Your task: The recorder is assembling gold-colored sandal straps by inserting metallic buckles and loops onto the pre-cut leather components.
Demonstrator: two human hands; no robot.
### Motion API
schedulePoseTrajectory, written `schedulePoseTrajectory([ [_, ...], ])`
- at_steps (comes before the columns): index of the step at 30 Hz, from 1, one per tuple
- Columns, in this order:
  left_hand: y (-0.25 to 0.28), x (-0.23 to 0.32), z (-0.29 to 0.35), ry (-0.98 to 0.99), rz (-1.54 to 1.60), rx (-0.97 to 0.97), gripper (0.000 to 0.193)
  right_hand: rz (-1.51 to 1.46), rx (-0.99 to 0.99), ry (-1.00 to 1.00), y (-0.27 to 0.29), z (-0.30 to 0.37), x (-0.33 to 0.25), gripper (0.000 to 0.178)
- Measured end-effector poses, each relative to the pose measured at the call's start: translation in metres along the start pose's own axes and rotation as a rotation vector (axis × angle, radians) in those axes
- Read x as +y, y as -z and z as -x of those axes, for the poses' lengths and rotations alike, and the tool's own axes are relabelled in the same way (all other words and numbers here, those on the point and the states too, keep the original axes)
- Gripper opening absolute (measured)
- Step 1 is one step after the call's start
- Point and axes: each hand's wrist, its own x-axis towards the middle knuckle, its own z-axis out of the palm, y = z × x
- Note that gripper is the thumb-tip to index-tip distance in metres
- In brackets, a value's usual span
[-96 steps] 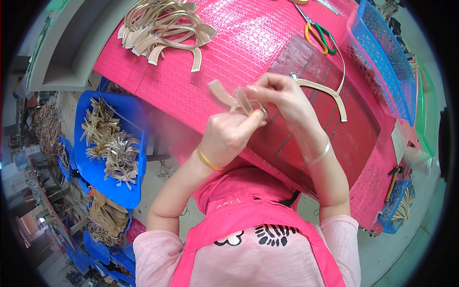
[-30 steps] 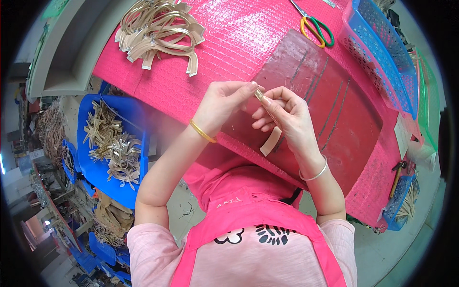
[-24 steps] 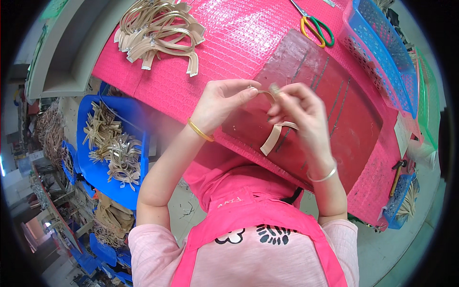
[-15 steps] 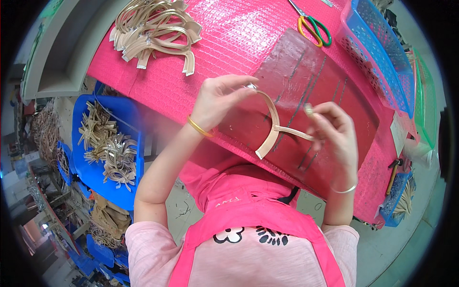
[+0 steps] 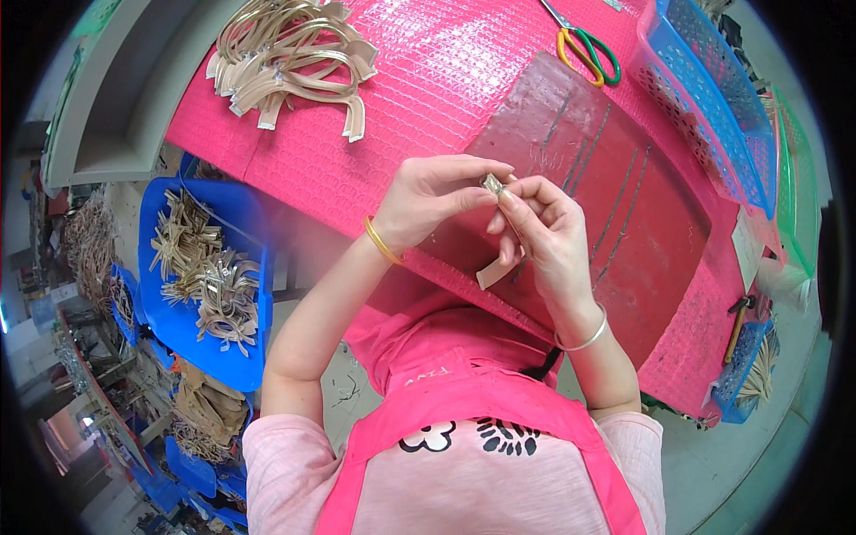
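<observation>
My left hand (image 5: 446, 192) and my right hand (image 5: 544, 218) meet above the near left part of a dark red board (image 5: 642, 232). Between their fingertips sits a small gold-coloured end or buckle (image 5: 492, 184) of a beige sandal strap. The left thumb and forefinger pinch it from the left, and the right thumb presses against it from the other side. Below the right fingers, one wide end of the beige strap (image 5: 492, 275) hangs out; the rest of the strap is hidden behind that hand.
The pink-covered table (image 5: 428, 80) carries a pile of similar beige straps (image 5: 299, 67) at far left. Scissors (image 5: 593, 58) with yellow and green handles lie at the back. Plastic baskets (image 5: 727, 98) line the right; a blue bin (image 5: 160, 294) of straps stands left. A hammer (image 5: 736, 330) lies right.
My right hand has moved left and brought the strap's free end up to my left hand. Both hands now touch at the gold piece, and the strap's curve is mostly covered.
</observation>
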Motion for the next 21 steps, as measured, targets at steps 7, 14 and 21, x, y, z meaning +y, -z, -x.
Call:
schedulePoseTrajectory([
  [7,0.023,0.011,-0.007,-0.004,-0.027,-0.022,0.026,0.491,-0.070,-0.019,0.016,0.015,-0.021,0.019],
  [14,-0.002,0.049,0.003,-0.222,-0.661,0.178,0.020,0.201,0.012,0.021,0.006,0.008,-0.016,0.019],
  [21,-0.036,0.026,0.017,0.034,-0.149,0.286,0.015,1.316,0.095,0.592,-0.013,0.026,-0.023,0.020],
])
